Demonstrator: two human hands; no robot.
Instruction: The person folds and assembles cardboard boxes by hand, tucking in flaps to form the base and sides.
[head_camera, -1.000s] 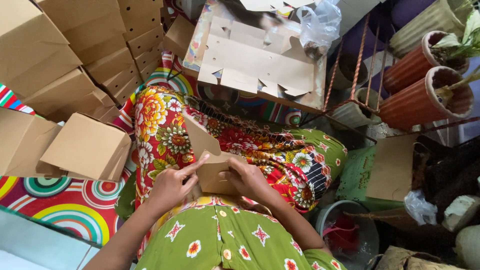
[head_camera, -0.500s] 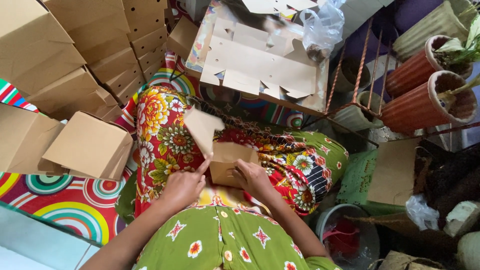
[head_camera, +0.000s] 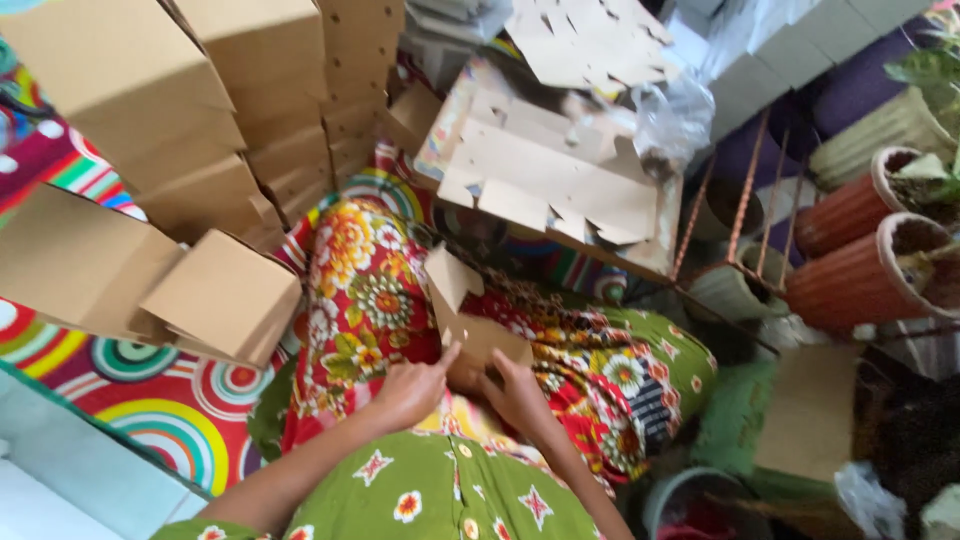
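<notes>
Two hands: left hand (head_camera: 408, 392) and right hand (head_camera: 517, 395) both grip a small cardboard box (head_camera: 478, 330), lower centre of frame.
Flap: raised, tilted.
Finished boxes (head_camera: 150, 150): stacked upper left.

brown cardboard box (head_camera: 478, 330), red floral skirt (head_camera: 370, 290), rainbow-ringed mat (head_camera: 150, 400)

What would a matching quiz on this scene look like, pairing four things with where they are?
Things:
1. small cardboard box
2. stack of folded boxes
3. flat cut-out cardboard sheets
4. ribbed clay pots

Places:
A. far right, with plants in them
B. upper left, piled on the patterned mat
C. in the lap, touched by the left hand and right hand
D. beyond the knees, lying flat

Pairs: 1-C, 2-B, 3-D, 4-A
</notes>
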